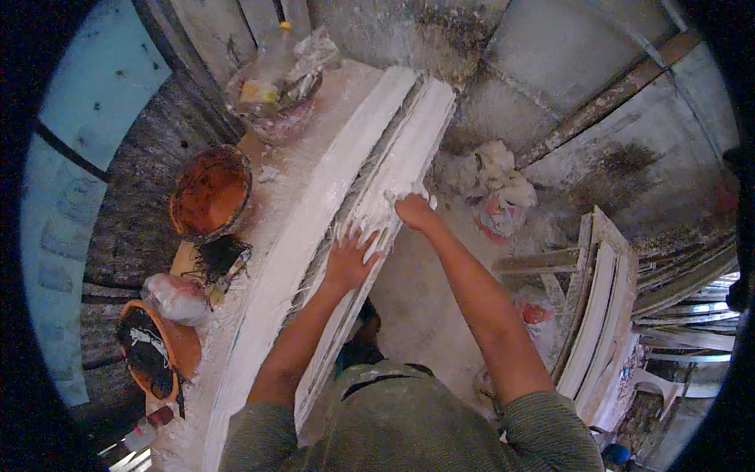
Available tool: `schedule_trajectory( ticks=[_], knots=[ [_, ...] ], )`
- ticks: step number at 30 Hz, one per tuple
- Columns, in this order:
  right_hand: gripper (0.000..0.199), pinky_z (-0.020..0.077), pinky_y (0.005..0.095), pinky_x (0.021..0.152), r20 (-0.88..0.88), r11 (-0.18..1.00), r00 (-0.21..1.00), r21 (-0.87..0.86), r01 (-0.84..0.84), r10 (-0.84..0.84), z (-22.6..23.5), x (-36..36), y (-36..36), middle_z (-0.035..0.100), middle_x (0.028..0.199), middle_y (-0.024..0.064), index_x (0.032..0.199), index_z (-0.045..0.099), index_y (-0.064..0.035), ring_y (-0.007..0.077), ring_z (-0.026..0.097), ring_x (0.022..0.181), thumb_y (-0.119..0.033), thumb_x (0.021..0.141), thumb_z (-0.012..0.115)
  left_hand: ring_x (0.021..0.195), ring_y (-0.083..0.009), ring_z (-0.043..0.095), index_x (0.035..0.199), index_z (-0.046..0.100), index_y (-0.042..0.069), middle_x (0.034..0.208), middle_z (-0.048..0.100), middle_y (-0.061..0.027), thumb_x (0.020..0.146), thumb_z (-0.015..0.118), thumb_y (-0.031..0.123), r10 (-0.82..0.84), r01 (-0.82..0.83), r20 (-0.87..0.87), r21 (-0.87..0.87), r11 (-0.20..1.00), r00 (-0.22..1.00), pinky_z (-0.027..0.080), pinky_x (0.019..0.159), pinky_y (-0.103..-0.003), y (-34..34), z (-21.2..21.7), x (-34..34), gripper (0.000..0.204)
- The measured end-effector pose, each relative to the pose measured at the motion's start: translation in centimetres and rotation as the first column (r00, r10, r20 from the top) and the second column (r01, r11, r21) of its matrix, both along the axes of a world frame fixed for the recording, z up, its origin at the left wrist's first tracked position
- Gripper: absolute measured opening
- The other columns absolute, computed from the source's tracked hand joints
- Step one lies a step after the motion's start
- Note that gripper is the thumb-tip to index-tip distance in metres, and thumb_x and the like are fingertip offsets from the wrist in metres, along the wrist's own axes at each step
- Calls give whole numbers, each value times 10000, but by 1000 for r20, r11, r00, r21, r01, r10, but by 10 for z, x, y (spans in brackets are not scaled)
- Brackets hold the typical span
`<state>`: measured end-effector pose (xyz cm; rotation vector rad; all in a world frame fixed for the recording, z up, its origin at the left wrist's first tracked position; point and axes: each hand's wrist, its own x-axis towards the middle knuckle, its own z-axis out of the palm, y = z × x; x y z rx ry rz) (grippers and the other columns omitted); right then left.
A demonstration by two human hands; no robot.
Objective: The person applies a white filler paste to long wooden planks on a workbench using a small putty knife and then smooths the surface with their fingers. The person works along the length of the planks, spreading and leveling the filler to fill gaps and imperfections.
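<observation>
White strip (412, 141) partly hidden under left hand (351, 263), palm down, splayed wide — right hand (413, 211) ahead, curled at strip's edge, its hold I can't tell

Left head fisheye, looks steeply down over olive-green fabric shirt (425, 417); bare left hand (351, 263), bare right hand (413, 211) near mid-view, wide coverage.

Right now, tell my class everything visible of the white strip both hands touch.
The long white strip is uneven, coated in what looks like plaster, with loose fibres at its left edge. It lies diagonally, right of another white strip. The left hand rests on it, fingers spread; the right hand is curled at its right edge.
</observation>
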<state>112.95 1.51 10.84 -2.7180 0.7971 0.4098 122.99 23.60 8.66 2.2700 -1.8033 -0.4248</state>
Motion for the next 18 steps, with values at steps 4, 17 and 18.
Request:
schedule_trajectory(
  ticks=[4, 17, 18],
  knots=[
    [382, 520, 564, 834, 109, 987, 987, 127, 100, -115, -12, -14, 45, 687, 970, 279, 915, 711, 37, 433, 674, 908, -298, 916, 526, 1514, -372, 151, 1484, 462, 238, 1550, 365, -212, 997, 381, 557, 64, -44, -193, 106, 993, 979, 185, 1168, -629, 25, 8, 3, 587],
    [402, 557, 482, 863, -55, 990, 998, -136, -39, 31, -32, -4, -36, 673, 1040, 293, 979, 727, 35, 413, 659, 1019, -321, 867, 579, 1515, -309, 186, 1484, 453, 219, 1555, 382, -148, 988, 386, 571, -27, 25, -71, -37, 999, 997, 196, 1181, -588, -93, -7, -2, 612],
    [405, 557, 492, 856, -15, 979, 981, -69, 194, -196, -32, 6, -75, 675, 1013, 305, 969, 722, 43, 419, 669, 983, -314, 880, 551, 1516, -309, 184, 1510, 417, 239, 1559, 377, -147, 995, 372, 572, -27, 25, -27, -89, 996, 999, 191, 1185, -581, -111, -7, 0, 615]
  ],
)
